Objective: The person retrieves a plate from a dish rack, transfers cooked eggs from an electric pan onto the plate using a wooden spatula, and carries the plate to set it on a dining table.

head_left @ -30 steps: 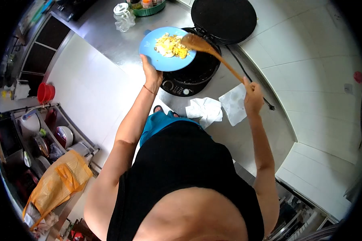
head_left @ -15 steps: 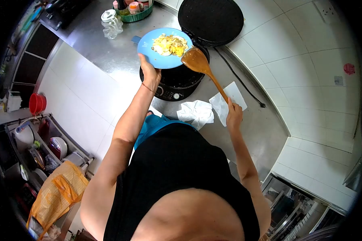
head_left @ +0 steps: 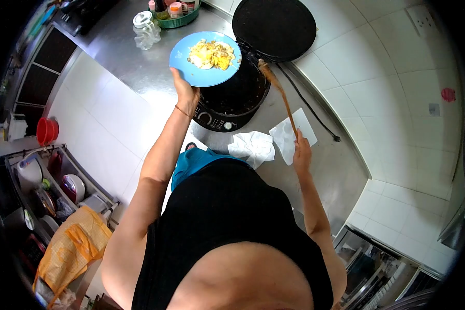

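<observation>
My left hand (head_left: 186, 94) grips the near edge of a blue plate (head_left: 181, 61), thumb on top and fingers hidden beneath. Scrambled egg (head_left: 212, 54), yellow and white with brown bits, lies on the plate. My right hand (head_left: 302, 153) is closed around the handle of a wooden spatula (head_left: 282, 96). The spatula is turned edge-on, its head over the right rim of a black electric griddle (head_left: 245, 95). Partly covered by the plate, the griddle's dark pan shows a few crumbs. Its round lid (head_left: 274, 28) stands raised behind.
Crumpled white tissue (head_left: 252, 147) and a flat white sheet (head_left: 293, 135) lie on the steel counter (head_left: 325, 170). A black power cord (head_left: 312, 106) runs along the tiled wall. Farther back are a lidded jar (head_left: 142, 19) in plastic and a green basket (head_left: 178, 20) of bottles.
The plate with the egg has moved left, away from the spatula, uncovering more of the griddle. The spatula has moved right and rotated from face-up to edge-on.
</observation>
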Tool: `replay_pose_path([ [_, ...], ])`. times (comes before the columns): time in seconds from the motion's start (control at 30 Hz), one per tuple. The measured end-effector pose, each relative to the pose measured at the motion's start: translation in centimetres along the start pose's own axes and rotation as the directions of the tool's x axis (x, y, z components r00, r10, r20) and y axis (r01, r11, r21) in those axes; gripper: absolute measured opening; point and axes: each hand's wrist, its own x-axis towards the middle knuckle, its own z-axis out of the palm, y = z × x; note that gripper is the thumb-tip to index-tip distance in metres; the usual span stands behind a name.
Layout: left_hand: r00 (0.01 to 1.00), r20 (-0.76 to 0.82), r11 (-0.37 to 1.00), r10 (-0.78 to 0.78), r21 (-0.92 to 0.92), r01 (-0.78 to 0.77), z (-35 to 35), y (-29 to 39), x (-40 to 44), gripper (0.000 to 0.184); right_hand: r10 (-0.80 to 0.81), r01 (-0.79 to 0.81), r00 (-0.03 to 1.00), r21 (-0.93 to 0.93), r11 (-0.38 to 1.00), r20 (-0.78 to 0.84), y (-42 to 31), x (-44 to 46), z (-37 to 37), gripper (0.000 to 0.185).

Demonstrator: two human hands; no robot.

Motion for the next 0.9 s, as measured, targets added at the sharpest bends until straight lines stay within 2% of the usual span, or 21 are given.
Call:
replay_pose_path([
  [0.07,0.999,0.028,1.000,0.018,0.014,-0.018,-0.4,0.1,0.3,0.061,0.048,-0.038,0.999,0.298,0.954,-0.025,-1.4,0.6,-0.5,0.032],
  [0.17,0.997,0.076,0.999,0.033,0.017,-0.034,-1.3,0.2,0.7,0.061,0.243,-0.353,0.933,0.542,0.763,0.266,-2.2,1.3,-1.9,0.026],
  [0.27,0.994,0.101,0.999,0.038,0.022,-0.041,-1.2,0.5,0.6,0.062,0.208,-0.450,0.857,0.488,0.748,0.471,-3.8,2.7,-3.4,0.023],
  [0.47,0.990,0.119,0.994,0.079,0.060,-0.086,-1.2,0.5,0.2,0.063,0.160,-0.489,0.775,0.420,0.765,0.612,-5.0,3.8,-4.5,0.023],
  [0.67,0.993,0.096,0.996,0.075,0.051,-0.080,-2.0,0.0,0.6,0.063,0.170,-0.502,0.768,0.416,0.758,0.618,-3.0,2.7,-5.1,0.025],
  [0.77,0.995,0.069,0.997,0.068,0.035,-0.070,-1.9,0.4,0.6,0.063,0.249,-0.585,0.739,0.412,0.699,0.626,-2.2,2.1,-5.2,0.026],
  [0.9,0.993,0.073,0.995,0.092,0.020,-0.093,-1.6,1.0,0.8,0.063,0.307,-0.616,0.755,0.467,0.634,0.579,0.8,1.0,-3.6,0.027],
])
